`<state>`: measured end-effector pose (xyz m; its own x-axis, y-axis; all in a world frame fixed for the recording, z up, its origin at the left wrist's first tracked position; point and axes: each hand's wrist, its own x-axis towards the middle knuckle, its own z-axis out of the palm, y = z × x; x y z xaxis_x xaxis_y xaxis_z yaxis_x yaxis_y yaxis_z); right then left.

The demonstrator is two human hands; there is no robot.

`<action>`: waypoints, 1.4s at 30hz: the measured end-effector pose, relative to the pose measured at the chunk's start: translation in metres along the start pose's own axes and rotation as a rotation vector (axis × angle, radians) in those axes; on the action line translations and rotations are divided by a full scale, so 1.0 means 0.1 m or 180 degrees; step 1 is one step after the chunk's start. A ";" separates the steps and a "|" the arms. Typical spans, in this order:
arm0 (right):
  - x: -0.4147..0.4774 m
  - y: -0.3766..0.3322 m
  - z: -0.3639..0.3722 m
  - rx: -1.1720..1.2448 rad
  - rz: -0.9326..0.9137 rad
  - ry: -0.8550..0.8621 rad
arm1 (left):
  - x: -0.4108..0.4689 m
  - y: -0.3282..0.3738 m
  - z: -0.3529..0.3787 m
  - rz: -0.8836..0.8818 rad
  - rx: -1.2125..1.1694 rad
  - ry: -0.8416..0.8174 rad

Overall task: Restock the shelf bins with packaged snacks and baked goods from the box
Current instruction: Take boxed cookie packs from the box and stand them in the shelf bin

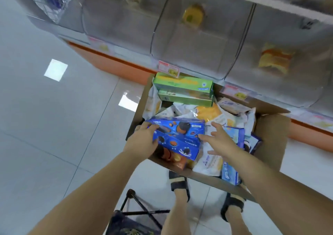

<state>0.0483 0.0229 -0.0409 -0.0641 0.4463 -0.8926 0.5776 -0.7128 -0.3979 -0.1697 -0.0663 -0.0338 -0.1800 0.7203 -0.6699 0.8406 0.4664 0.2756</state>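
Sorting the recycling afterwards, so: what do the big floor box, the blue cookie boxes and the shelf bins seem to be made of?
The big floor box: plain brown cardboard, matte, with folded flaps. The blue cookie boxes: printed paperboard, slightly glossy, crisp edges. The shelf bins: probably clear rigid plastic, see-through with rounded corners; blur hides finer detail.

Matt cardboard box (266, 141), glossy floor tiles (54, 117), clear plastic bins (189, 41)
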 end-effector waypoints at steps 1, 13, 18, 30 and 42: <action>0.09 0.01 0.05 0.0094 0.0024 0.0026 | 0.08 -0.04 0.03 0.0123 0.0126 -0.0081; 0.64 0.18 0.24 0.0436 0.0072 0.0001 | 0.58 -0.25 0.10 0.0876 0.1493 -0.0458; 0.54 0.12 0.21 0.0637 -0.0093 -0.0138 | 0.65 -0.18 0.05 0.1052 0.1865 -0.0513; -0.15 0.19 0.04 0.2040 -0.0568 0.0445 | 0.16 -0.27 0.22 0.0510 0.0331 0.0724; -0.35 0.29 -0.38 0.2328 -0.0337 0.0643 | 0.30 0.56 0.42 0.0895 -0.0238 0.0479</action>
<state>0.0986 0.0072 -0.0129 0.1016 0.5724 -0.8137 -0.1134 -0.8059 -0.5811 -0.1067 -0.0403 -0.0675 -0.0243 0.8914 -0.4526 0.8292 0.2708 0.4889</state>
